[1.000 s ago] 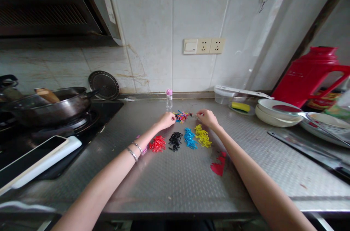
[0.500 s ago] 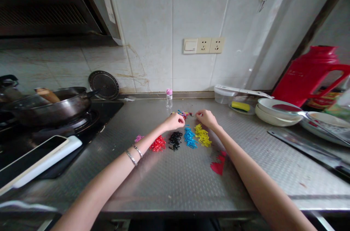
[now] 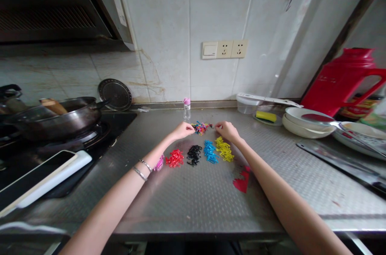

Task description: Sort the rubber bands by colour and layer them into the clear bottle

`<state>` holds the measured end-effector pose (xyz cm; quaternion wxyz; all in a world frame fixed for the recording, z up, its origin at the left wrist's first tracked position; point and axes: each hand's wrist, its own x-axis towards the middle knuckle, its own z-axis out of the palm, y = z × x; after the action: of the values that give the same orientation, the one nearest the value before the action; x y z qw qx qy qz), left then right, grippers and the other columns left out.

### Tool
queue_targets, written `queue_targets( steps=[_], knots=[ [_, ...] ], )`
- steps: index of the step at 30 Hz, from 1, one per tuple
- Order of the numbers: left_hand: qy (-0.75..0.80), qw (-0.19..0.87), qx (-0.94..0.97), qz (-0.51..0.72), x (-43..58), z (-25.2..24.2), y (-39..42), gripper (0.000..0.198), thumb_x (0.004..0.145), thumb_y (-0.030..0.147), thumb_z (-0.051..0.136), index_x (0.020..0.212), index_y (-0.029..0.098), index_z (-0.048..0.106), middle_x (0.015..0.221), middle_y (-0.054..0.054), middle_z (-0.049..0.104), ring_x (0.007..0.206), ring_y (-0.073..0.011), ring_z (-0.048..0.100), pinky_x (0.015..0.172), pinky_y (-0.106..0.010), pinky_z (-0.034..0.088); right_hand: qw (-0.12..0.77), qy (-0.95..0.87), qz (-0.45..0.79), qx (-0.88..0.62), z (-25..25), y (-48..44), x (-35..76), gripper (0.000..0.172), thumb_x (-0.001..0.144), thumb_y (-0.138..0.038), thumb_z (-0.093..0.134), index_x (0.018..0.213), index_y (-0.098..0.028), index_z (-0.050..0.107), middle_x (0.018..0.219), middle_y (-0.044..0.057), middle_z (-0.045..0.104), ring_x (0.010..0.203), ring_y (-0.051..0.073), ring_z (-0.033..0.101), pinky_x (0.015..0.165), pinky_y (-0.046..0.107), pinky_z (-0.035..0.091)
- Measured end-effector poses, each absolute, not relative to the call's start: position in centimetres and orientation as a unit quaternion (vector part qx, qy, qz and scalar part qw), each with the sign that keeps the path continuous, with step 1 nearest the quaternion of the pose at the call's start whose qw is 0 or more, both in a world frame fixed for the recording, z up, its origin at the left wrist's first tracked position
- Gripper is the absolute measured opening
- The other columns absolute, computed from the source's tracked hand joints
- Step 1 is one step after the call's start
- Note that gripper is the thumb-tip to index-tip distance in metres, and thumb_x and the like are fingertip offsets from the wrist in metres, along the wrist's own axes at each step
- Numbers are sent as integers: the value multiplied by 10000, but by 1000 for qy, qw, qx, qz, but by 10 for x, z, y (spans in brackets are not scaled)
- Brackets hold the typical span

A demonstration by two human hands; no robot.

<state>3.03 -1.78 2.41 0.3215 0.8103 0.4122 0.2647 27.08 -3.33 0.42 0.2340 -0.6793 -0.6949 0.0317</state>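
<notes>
A mixed-colour heap of small rubber bands (image 3: 201, 127) lies on the metal counter between my hands. My left hand (image 3: 182, 130) is at the heap's left edge with its fingertips pinched together; whatever they hold is too small to make out. On the heap's right side, my right hand (image 3: 226, 130) is also closed in a pinch, its contents hidden. Nearer to me are single-colour piles: red bands (image 3: 174, 158), black bands (image 3: 194, 154), blue bands (image 3: 210, 151) and yellow bands (image 3: 224, 149). Pink bands (image 3: 158, 163) are partly covered by my left forearm.
A small pink-capped bottle (image 3: 187, 109) stands behind the heap. A torn red piece (image 3: 241, 182) lies by my right forearm. To the left are a pan (image 3: 57, 116) and a phone-like device (image 3: 45, 182); to the right, bowls (image 3: 307, 128), a knife (image 3: 340, 162) and a red thermos (image 3: 340, 82).
My left hand has moved left, from over the front of the mixed heap to its left edge, uncovering more of the heap. My right hand has stayed nearly still.
</notes>
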Motion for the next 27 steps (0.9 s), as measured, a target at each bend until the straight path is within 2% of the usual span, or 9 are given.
queue_targets(
  steps=[3, 7, 13, 27],
  knots=[
    [478, 388, 740, 270, 14, 23, -12, 209, 707, 263, 539, 757, 88, 643, 549, 3, 528, 394, -36, 341, 397, -179, 238, 220, -705, 33, -673, 3, -33, 267, 263, 745, -328, 470, 908, -256, 663, 909, 28, 661, 814, 169, 593, 637, 214, 406],
    [516, 463, 663, 282, 3, 16, -8, 190, 720, 268, 541, 781, 104, 614, 544, 33, 459, 344, -4, 240, 355, -176, 128, 217, -694, 40, -686, 3, -30, 261, 284, 749, -366, 479, 938, -257, 659, 937, 33, 658, 834, 173, 593, 641, 215, 412],
    [520, 474, 657, 269, 1, 16, -10, 165, 704, 258, 560, 738, 104, 608, 527, 48, 434, 343, 0, 237, 353, -180, 119, 198, -663, 41, -721, 4, -22, 254, 308, 735, -406, 497, 950, -258, 660, 936, 51, 655, 827, 182, 595, 646, 231, 427],
    [521, 476, 665, 245, 1, 21, -12, 152, 702, 247, 570, 673, 100, 592, 485, 52, 425, 334, -1, 245, 345, -178, 132, 188, -681, -2, -708, 3, -17, 250, 241, 771, -311, 457, 856, -225, 665, 913, 69, 639, 793, 175, 586, 614, 222, 410]
  ],
)
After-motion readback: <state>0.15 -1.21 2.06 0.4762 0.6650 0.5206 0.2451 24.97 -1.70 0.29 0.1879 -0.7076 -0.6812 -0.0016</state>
